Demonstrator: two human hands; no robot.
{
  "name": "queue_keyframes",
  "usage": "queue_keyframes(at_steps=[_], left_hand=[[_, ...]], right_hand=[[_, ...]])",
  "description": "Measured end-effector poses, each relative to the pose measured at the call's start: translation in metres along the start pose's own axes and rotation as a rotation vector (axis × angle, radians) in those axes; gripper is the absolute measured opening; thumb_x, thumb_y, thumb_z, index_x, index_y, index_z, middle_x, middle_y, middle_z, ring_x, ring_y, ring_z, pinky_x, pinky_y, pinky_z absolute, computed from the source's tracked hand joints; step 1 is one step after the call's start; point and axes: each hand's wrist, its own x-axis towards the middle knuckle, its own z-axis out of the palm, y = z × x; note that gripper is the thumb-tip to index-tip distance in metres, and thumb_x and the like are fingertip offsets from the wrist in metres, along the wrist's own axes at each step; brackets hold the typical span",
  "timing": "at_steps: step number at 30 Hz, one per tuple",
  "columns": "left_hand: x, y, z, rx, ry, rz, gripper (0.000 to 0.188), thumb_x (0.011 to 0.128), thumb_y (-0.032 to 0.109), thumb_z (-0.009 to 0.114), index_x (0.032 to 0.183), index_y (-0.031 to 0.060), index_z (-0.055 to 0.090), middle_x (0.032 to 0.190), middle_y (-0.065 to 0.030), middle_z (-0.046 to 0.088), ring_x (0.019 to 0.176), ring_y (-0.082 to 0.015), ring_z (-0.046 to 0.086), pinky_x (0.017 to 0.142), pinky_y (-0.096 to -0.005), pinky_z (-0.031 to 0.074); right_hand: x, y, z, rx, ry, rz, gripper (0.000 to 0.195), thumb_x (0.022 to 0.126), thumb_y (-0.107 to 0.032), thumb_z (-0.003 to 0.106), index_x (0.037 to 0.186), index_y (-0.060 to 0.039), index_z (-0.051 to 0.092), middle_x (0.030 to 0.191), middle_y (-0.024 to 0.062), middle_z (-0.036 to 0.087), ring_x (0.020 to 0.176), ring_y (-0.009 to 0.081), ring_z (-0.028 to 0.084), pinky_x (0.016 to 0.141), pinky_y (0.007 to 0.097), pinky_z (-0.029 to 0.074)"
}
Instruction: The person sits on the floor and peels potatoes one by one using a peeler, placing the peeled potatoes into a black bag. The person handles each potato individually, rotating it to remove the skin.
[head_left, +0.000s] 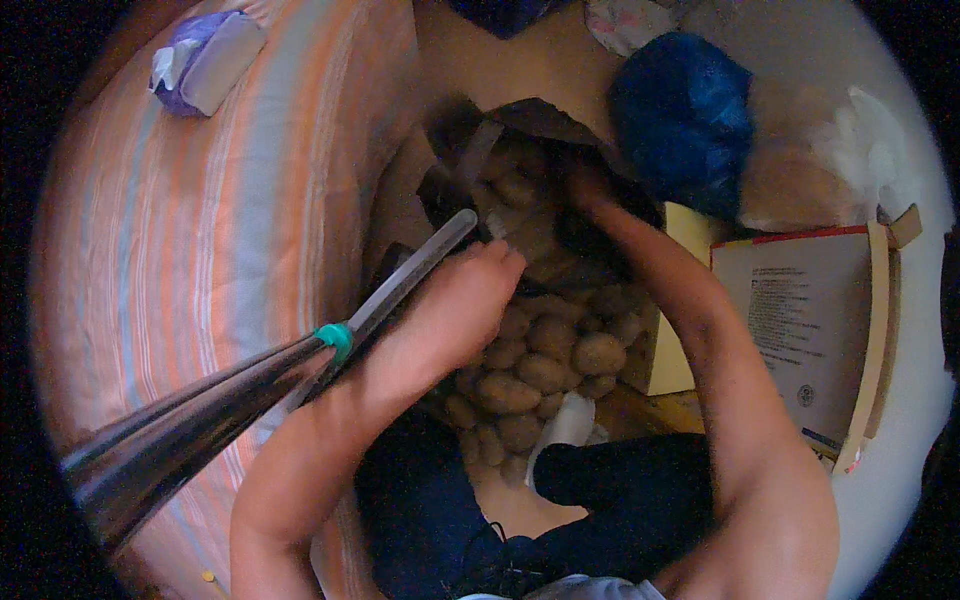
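Note:
My left hand (491, 281) is curled at the near left side of an open dark bag (544, 120); what its fingers hold is hidden. My right hand (589, 184) reaches into the bag's shadowed right side, blurred, its fingers not clear. Round brown things that look like potatoes (517, 184) show dimly inside. In front of the bag, potatoes (551, 334) lie heaped between my legs. A long glossy strap-like thing (412, 274) with a teal band (334, 341) crosses over my left forearm, close to the camera.
Striped cloth (262, 172) covers a raised surface at left, with a purple-and-white packet (199, 67) on it. A blue plastic bag (682, 120) lies beyond my right forearm. An opened cardboard box (795, 322) with printing stands at right. A white object (566, 427) lies beside the heap.

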Motion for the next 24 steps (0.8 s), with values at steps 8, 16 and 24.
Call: queue_keyframes(at_steps=[8, 16, 24], left_hand=[[0.012, 0.026, -0.044, -0.579, 0.110, -0.248, 0.048, 0.094, 0.028, 0.074, 0.129, -0.0002, 0.059, 0.117, -0.0195, 0.068, 0.098, -0.0268, 0.071, 0.073, -0.0415, 0.060], [0.031, 0.028, -0.083, -1.174, -0.409, -0.268, 0.081, 0.097, 0.075, 0.045, 0.135, 0.0045, 0.057, 0.121, -0.0087, 0.067, 0.107, -0.0202, 0.064, 0.086, -0.0423, 0.054], [0.031, 0.017, -0.072, -1.078, -0.648, 0.138, 0.074, 0.077, 0.040, 0.089, 0.132, 0.0033, 0.057, 0.116, -0.0052, 0.066, 0.109, -0.0138, 0.059, 0.095, -0.0318, 0.050]], right_hand=[[-0.142, -0.141, -0.162, 0.765, -0.033, -0.292, 0.065, 0.075, -0.011, 0.090, 0.132, -0.0065, 0.061, 0.133, 0.0111, 0.064, 0.127, 0.0230, 0.059, 0.108, 0.0369, 0.047], [-0.206, -0.201, -0.187, 0.751, -0.189, -0.412, 0.066, 0.069, -0.016, 0.094, 0.127, -0.0074, 0.063, 0.129, 0.0096, 0.066, 0.122, 0.0218, 0.062, 0.106, 0.0369, 0.048], [-0.212, -0.228, -0.173, 0.649, -0.118, -0.305, 0.061, 0.071, -0.017, 0.091, 0.122, -0.0040, 0.061, 0.121, 0.0098, 0.068, 0.117, 0.0218, 0.065, 0.102, 0.0356, 0.050]])
